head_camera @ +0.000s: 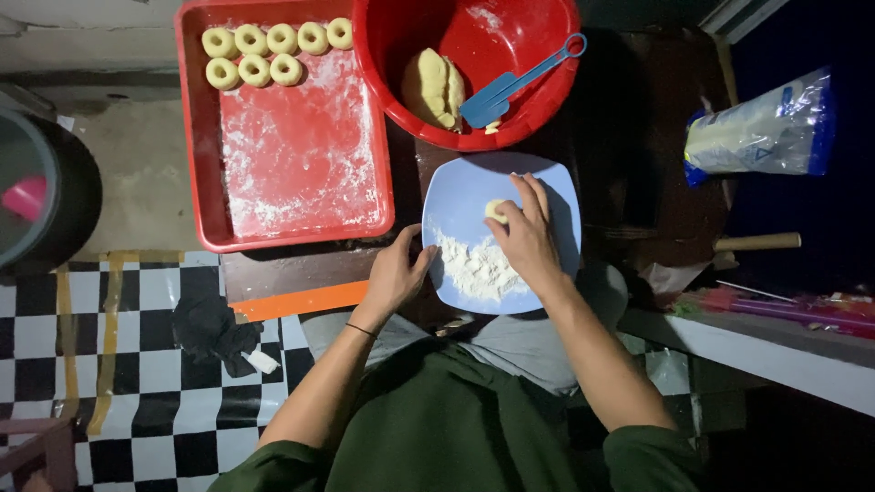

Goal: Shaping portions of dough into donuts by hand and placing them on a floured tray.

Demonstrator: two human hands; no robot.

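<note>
On red tray (pixel 273 205) — eight dough rings (pixel 254 69); right hand (pixel 526 239) pinches one dough ball (pixel 495 210); left hand (pixel 396 273) grips blue plate (pixel 556 191).

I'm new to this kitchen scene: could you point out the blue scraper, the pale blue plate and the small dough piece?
blue scraper (pixel 515 85): head view, on the middle of its handle.
pale blue plate (pixel 465 187): head view, on its bare upper left part.
small dough piece (pixel 495 210): head view, on its visible top.
</note>
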